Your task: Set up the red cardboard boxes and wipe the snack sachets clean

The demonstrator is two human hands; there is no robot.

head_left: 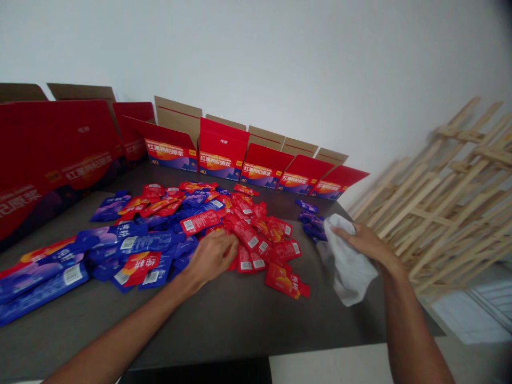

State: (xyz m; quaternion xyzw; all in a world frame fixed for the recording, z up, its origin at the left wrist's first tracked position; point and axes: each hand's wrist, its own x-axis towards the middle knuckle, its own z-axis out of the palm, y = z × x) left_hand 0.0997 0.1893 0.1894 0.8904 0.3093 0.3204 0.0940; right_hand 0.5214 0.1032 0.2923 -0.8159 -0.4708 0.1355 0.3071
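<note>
My left hand (216, 250) is curled closed over the front of a mixed pile of pouches. Its fingertips are hidden, so what it grips, if anything, does not show. Red pouches (256, 232) spread out just right of it, and blue pouches (150, 242) mixed with red ones lie to its left. My right hand (362, 242) is closed on a white cloth (350, 261), which hangs down towards the tabletop. A few dark blue pouches (312, 224) lie just left of the cloth, partly covered by it. One red pouch (284, 280) sits apart, nearer the front.
Along the wall stands a row of open-topped red cartons (222, 157) with raised flaps. Larger-looking red cartons (52, 160) stand close on the left. Long blue and red packs (44, 272) lie at the left of the grey table (240, 325). Wooden slatted frames (452, 213) lean at right.
</note>
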